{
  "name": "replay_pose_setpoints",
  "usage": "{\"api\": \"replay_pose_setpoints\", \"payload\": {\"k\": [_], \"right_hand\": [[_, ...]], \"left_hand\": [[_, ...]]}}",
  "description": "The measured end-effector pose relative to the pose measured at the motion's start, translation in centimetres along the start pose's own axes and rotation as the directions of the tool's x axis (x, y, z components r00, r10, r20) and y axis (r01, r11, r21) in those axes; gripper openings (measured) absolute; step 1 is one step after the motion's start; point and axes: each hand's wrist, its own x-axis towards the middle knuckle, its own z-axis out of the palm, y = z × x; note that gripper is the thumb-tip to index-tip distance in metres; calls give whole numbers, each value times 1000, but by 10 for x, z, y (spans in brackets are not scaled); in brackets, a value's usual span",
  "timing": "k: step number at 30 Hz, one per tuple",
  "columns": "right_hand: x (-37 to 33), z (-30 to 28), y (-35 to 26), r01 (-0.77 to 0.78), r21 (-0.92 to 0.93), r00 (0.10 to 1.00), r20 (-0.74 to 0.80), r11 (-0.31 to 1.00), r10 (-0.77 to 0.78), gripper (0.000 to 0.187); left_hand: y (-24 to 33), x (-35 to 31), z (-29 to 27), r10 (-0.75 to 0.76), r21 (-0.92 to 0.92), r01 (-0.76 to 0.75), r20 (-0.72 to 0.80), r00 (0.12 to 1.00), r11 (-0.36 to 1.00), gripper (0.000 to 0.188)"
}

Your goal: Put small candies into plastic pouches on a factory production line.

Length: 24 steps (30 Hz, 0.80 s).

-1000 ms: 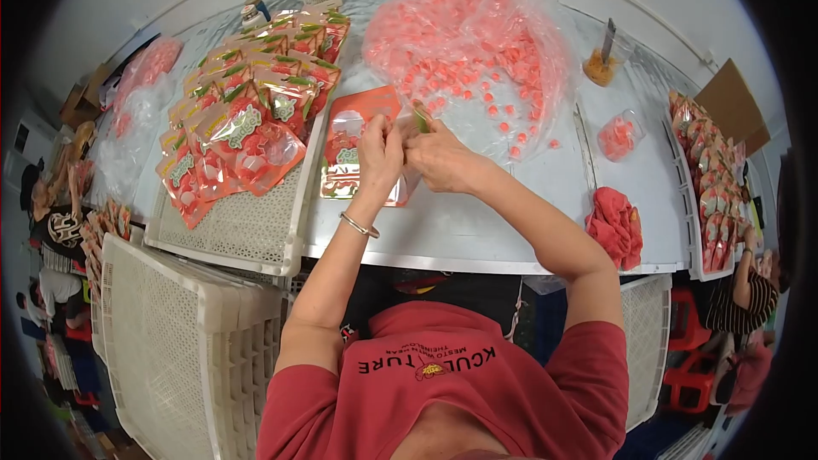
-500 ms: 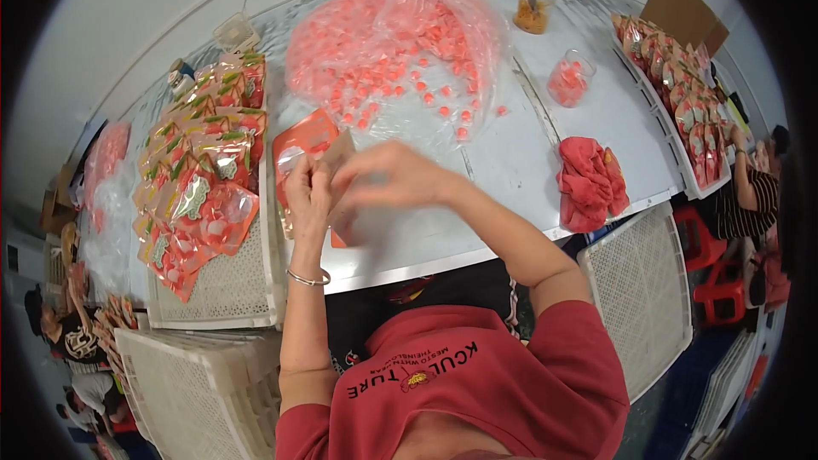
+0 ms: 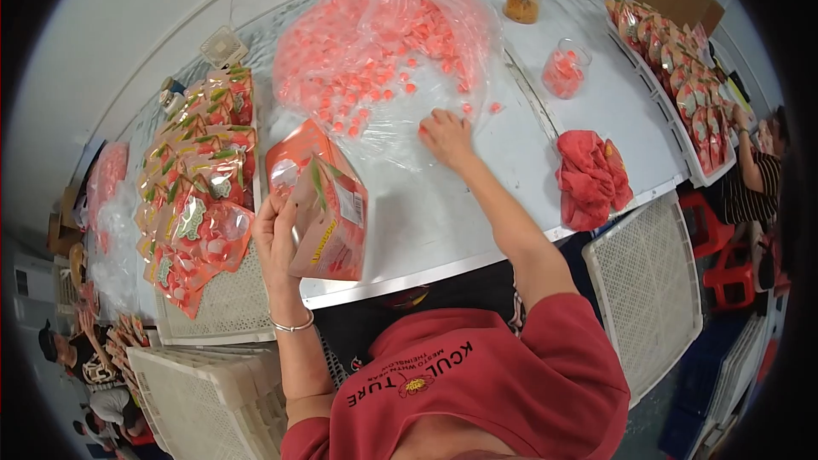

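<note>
My left hand (image 3: 274,226) is closed around the side of a pouch (image 3: 331,238), pink and beige with a green leaf print and a white label. The pouch is upright, tilted over the table's front edge. Behind it lies another flat orange-red pouch (image 3: 288,158) with a clear window. My right hand (image 3: 446,138) is stretched out to the near edge of a clear plastic bag (image 3: 388,140), fingers apart and bent downward. Around and beyond it small pink-red pieces (image 3: 362,77) are spread in a heap on and under the plastic. A few loose ones lie close to my fingertips.
Filled pouches (image 3: 200,179) stand in rows in a white crate at left. Another crate of pouches (image 3: 673,77) is at right, near a co-worker's arm (image 3: 750,149). A jar of pink pieces (image 3: 566,72), a cup with yellow contents (image 3: 521,4) and a red cloth (image 3: 588,179) stand on the table.
My right hand has moved away from the pouch to the bag of pink pieces. My left hand has lowered slightly leftward, and the pouch now faces up with its printed side showing.
</note>
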Motion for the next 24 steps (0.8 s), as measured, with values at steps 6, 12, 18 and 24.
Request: {"api": "replay_pose_setpoints", "payload": {"k": [6, 12, 18, 24], "right_hand": [[-74, -11, -51, 80, 119, 995, -65, 990, -73, 26], [-34, -90, 2, -200, 956, 964, 152, 217, 219, 39], [-55, -44, -11, 190, 306, 980, 2, 933, -200, 42], [-84, -26, -56, 272, 170, 923, 233, 947, -306, 46]], "left_hand": [[-1, 0, -2, 0, 13, 0, 13, 1000, 1000, 24], [16, -13, -37, 45, -39, -49, -99, 994, 998, 26], [19, -16, -35, 31, -78, -46, -185, 982, 996, 27], [14, -9, -5, -15, -80, 9, -70, 997, 997, 28]]}}
